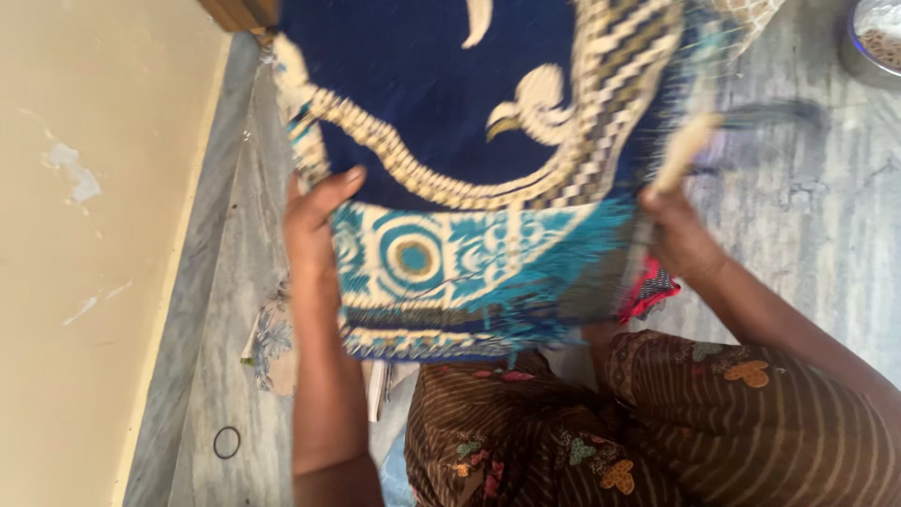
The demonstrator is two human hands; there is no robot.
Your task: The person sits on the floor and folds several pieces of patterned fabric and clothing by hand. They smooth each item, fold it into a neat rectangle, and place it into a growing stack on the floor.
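A dark blue mat with cream curling patterns and a turquoise patterned border is held up in front of me. My left hand grips its left edge, thumb on top. My right hand holds the right edge together with a pale wooden stick-like handle, which is blurred by motion. The mat's lower edge hangs over my lap, which is covered in brown striped cloth with small butterfly prints.
A cream wall runs along the left beside a grey stone floor. A small black ring lies on the floor. A red cloth shows under the mat. A round metal dish sits top right.
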